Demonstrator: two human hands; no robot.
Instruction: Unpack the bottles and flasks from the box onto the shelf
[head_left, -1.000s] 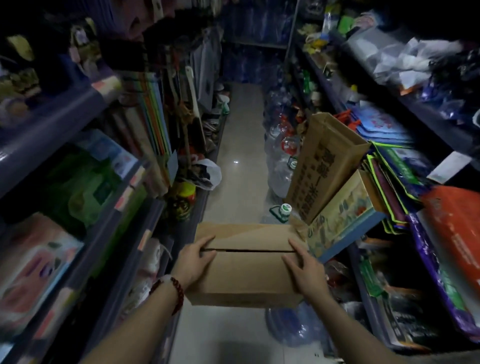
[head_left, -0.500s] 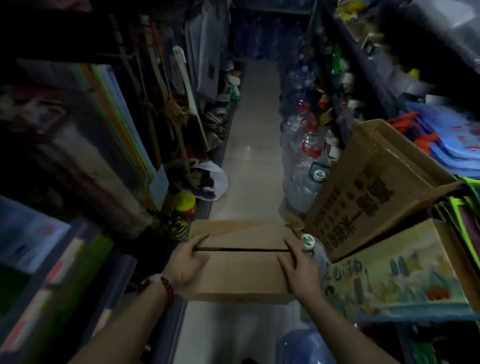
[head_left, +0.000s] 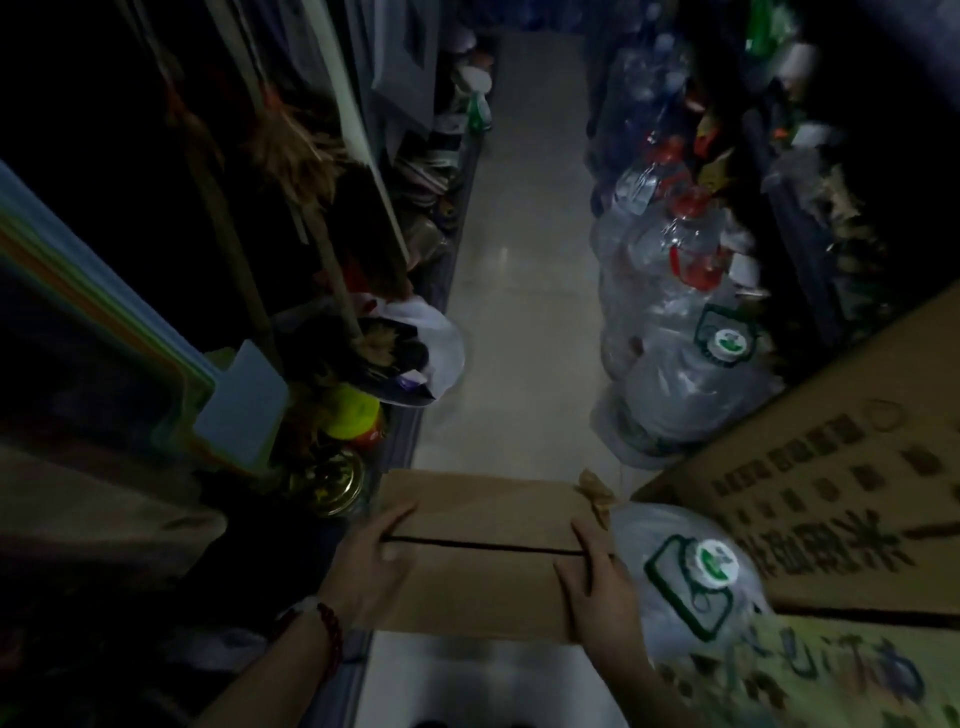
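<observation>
The box (head_left: 483, 551) is a closed brown carton, held out over the pale aisle floor (head_left: 524, 322) in front of the person, its top flaps meeting in a dark seam that runs left to right. That seam marks the long axis: the box lies crosswise to the forearms, one short end toward each hand. The left hand (head_left: 371, 564) wraps the box's left end, thumb up on the top near the seam; the right hand (head_left: 597, 587) clamps the right end, fingers spread flat across the top. Both hands are closed on the box, each about equally near it — neither is free. No bottle or flask from inside shows, since the flaps are shut.

Just right of the box a large clear water jug (head_left: 691, 577) with a green-and-white cap stands, almost touching the right hand. Beyond the jug leans a bigger printed carton (head_left: 831, 499). Left of the box a dim shelf (head_left: 405, 447) edge runs along the aisle. To open the seam, I judge the box must first be set down.
</observation>
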